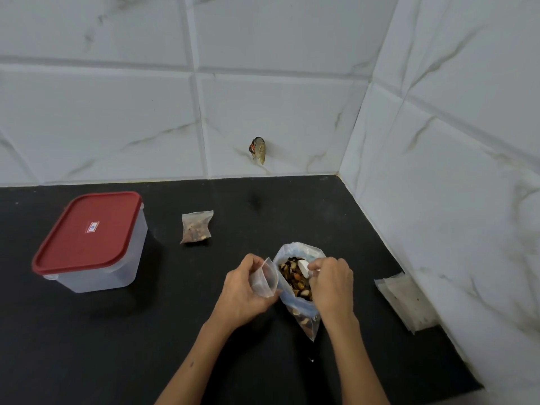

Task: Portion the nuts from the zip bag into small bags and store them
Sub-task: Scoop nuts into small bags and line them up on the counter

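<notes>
A clear zip bag (pixel 304 317) of mixed nuts stands open on the black counter, its mouth facing up. My right hand (pixel 331 283) reaches into that mouth and grips a white scoop (pixel 304 268) that lies among the nuts. Just left of the zip bag, my left hand (pixel 244 290) holds a small clear bag (pixel 264 277) with its mouth open and nothing visible inside. A filled small bag (pixel 196 227) of nuts lies flat farther back on the counter.
A clear plastic container with a red lid (pixel 89 229) stands closed at the left. A stack of small clear bags (pixel 404 299) lies by the right wall. White tiled walls meet in a corner behind the black counter (pixel 117 331).
</notes>
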